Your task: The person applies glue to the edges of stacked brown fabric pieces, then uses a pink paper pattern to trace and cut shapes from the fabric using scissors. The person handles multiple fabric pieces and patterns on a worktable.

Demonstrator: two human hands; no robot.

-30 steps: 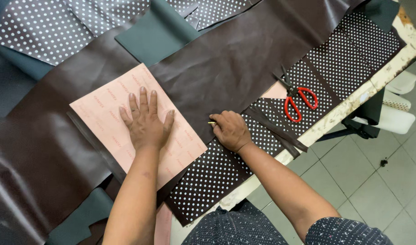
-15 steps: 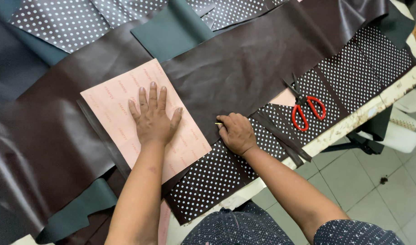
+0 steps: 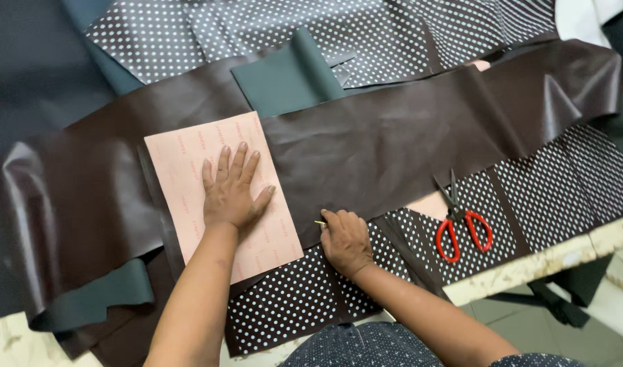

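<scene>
The left hand (image 3: 231, 192) lies flat, fingers spread, pressing a pink paper template (image 3: 189, 163) onto a long sheet of dark brown leather (image 3: 393, 143). It grips nothing; the palm simply pins the template in place.

The right hand (image 3: 345, 239) sits at 3 o'clock from the left hand, just beside the template's lower right corner. Its fingers are closed narrowly around a thin yellow-tipped marker (image 3: 319, 222), most likely a pencil or scribe, though little of it shows. The tip rests at the lower edge of the leather, close to the template's right side.

Spotted dark fabric (image 3: 291, 299) lies under the leather at 6 o'clock, and more of it (image 3: 366, 34) at 12 o'clock. A folded green piece (image 3: 284, 78) overlaps the leather at 12 o'clock from the template. Red-handled scissors (image 3: 461, 221) rest shut on the spotted fabric at 3 o'clock from the right hand, well apart from both hands. The table edge (image 3: 549, 261) runs along the lower right.

Progress, as judged: the template is positioned and held, and marking along its right edge appears to be in hand. No traced line can be made out on the leather. The leather around the template is uncut and the scissors are untouched.
</scene>
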